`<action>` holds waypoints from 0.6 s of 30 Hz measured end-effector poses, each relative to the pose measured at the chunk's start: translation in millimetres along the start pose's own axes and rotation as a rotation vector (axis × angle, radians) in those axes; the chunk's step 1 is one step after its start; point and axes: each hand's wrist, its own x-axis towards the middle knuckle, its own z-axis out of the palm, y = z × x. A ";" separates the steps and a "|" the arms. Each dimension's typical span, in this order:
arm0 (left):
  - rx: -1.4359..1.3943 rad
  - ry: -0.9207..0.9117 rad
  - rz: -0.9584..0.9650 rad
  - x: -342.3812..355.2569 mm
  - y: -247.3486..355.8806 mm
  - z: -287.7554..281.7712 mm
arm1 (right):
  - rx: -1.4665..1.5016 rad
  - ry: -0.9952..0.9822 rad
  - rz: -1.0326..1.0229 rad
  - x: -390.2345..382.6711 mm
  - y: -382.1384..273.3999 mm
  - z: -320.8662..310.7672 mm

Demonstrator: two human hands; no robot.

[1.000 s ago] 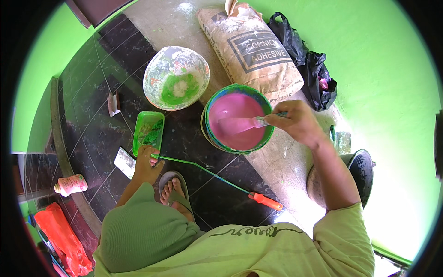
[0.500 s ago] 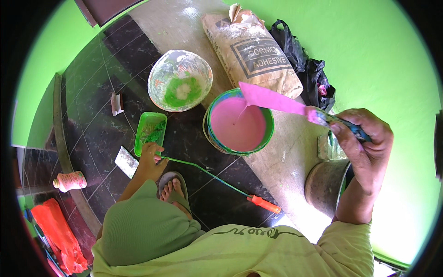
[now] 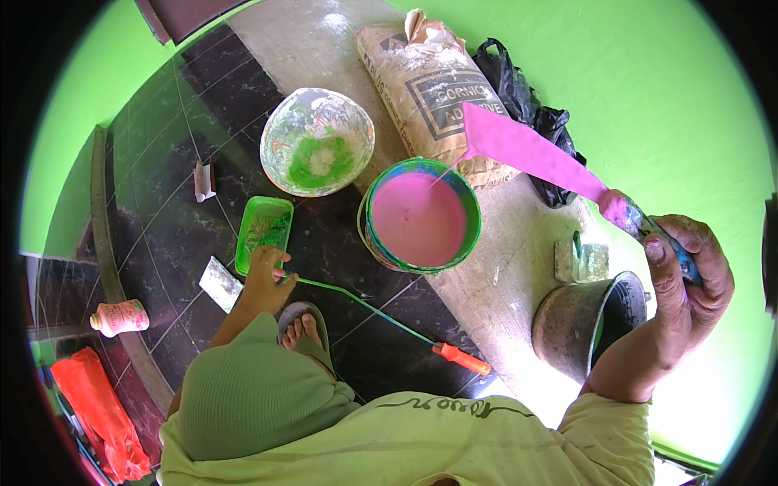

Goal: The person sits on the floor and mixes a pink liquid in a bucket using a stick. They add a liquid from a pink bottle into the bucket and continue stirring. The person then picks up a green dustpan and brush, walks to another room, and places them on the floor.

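Observation:
Raised at the right, my right hand [image 3: 689, 275] grips the handle of a putty knife [image 3: 527, 150], its wide blade coated in pink paint. From the blade's corner a thin pink strand runs down into a bucket [image 3: 474, 223] of pink paint [image 3: 413, 219]. My left hand [image 3: 266, 279] hangs low beside the near end of a green paint tray [image 3: 245, 235], fingers apart and partly hidden; whether it touches the tray is unclear. Just by its fingers, the green rod of a paint roller [image 3: 356, 300] starts and leads to an orange handle [image 3: 462, 358].
A paint-smeared white bowl [image 3: 356, 121] and a paper sack [image 3: 397, 73] stand beyond the bucket. Black plastic bags [image 3: 506, 77] lean at the green wall. To the right are a dark pail [image 3: 559, 328] and a clear container [image 3: 579, 261]. A bottle [image 3: 120, 317] and red plastic bag [image 3: 97, 405] lie left.
My right hand has moved right, carrying the putty knife away from over the bucket. The paint strand now stretches slantwise from blade to bucket. My left hand has barely moved.

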 end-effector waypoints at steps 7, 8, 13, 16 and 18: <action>0.019 -0.002 -0.005 2.6 0.2 1.4 | -0.302 -0.274 0.099 -31.4 58.6 87.8; 0.023 -0.001 -0.001 3.3 0.3 2.3 | -0.399 -0.352 0.100 -37.9 68.7 108.3; 0.028 -0.001 0.004 3.1 -0.5 3.4 | -0.522 -0.479 0.150 -40.6 104.5 164.5; 0.018 -0.014 -0.026 2.2 -1.2 2.3 | -0.463 -0.456 -0.018 -29.1 112.2 184.0; -0.008 -0.014 -0.035 1.9 -2.0 1.9 | -0.467 -0.475 -0.099 -21.3 118.0 202.4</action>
